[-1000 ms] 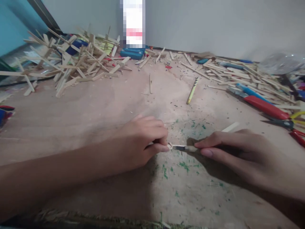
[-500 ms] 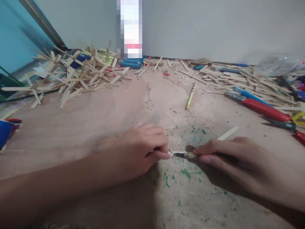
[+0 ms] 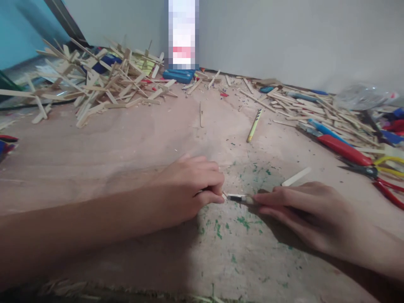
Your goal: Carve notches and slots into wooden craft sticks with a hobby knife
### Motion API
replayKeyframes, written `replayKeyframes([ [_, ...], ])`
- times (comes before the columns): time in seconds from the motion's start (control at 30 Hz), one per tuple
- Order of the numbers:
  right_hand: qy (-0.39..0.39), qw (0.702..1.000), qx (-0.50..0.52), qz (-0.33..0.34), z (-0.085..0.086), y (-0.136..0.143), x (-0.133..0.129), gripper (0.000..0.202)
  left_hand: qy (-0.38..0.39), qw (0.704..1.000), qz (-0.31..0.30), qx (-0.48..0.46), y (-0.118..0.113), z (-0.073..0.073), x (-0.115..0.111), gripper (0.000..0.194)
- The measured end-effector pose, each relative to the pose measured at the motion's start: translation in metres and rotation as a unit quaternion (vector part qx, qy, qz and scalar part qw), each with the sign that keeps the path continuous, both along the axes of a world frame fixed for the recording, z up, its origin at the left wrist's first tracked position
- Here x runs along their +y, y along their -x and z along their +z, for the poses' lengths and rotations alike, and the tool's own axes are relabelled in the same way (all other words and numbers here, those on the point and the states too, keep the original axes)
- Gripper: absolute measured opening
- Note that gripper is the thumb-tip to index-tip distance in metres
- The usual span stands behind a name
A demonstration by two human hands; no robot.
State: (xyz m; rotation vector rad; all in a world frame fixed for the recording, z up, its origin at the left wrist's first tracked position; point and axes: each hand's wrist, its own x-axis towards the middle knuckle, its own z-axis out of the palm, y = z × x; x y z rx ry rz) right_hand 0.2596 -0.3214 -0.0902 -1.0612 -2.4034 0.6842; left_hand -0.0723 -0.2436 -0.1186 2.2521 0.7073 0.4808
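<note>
My left hand (image 3: 197,183) rests on the wooden tabletop (image 3: 135,141), thumb and forefinger pinching a small pale wood piece (image 3: 225,195), mostly hidden by the fingertips. From the right, my right hand (image 3: 311,210) grips a slim tool (image 3: 236,198) with a dark tip, a metal collar and a pale handle; its exact kind is unclear. The dark tip meets or nearly meets the wood piece by my left fingertips. Just beyond my right knuckles lies a pale craft stick (image 3: 296,176). Green flakes (image 3: 243,222) are scattered around and below the tool.
A tangled heap of craft sticks (image 3: 104,90) rises at the back left, near a blue box (image 3: 179,75). Another stick pile (image 3: 303,105) lies back right, beside a red-handled tool (image 3: 344,149), scissors (image 3: 368,170) and a clear plastic bottle (image 3: 362,97). A yellow striped pencil (image 3: 254,126) lies ahead.
The camera view has shifted slightly, showing more of the table's near edge. Both hands keep nearly the same pose, and the tool's tip stays beside my left fingertips.
</note>
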Motion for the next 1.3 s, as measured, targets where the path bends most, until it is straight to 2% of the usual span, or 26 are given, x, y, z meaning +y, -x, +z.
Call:
replayKeyframes([
  [0.13,0.031,0.998,-0.027,-0.036,0.002,0.001,-0.004,0.050,-0.026,0.998,-0.009,-0.053,0.003,-0.004,0.000,0.039],
  [0.23,0.047,0.997,-0.033,-0.057,0.005,0.003,-0.006,0.054,-0.043,0.996,-0.008,-0.074,0.004,-0.008,-0.001,0.038],
  [0.37,0.059,0.995,-0.029,-0.069,0.013,0.008,-0.005,0.043,-0.044,0.997,-0.007,-0.068,0.004,-0.004,-0.001,0.038],
  [0.43,0.056,0.996,-0.016,-0.062,0.016,0.011,-0.003,0.033,-0.031,0.998,-0.011,-0.054,0.003,0.002,-0.001,0.039],
  [0.6,0.031,0.999,-0.001,-0.040,0.018,0.016,0.002,0.029,-0.002,1.000,-0.023,-0.007,0.004,0.018,0.000,0.037],
  [0.83,-0.001,0.999,0.031,-0.014,0.010,0.020,0.000,0.022,-0.031,0.999,-0.012,-0.020,0.004,0.007,0.002,0.039],
  [1.1,0.018,0.997,-0.011,-0.071,0.032,0.015,0.004,0.031,-0.027,0.999,-0.021,-0.031,0.008,0.013,-0.001,0.033],
  [1.3,0.064,0.996,0.017,-0.055,0.025,0.020,0.004,0.027,-0.012,0.999,-0.019,-0.045,0.009,0.012,-0.001,0.035],
])
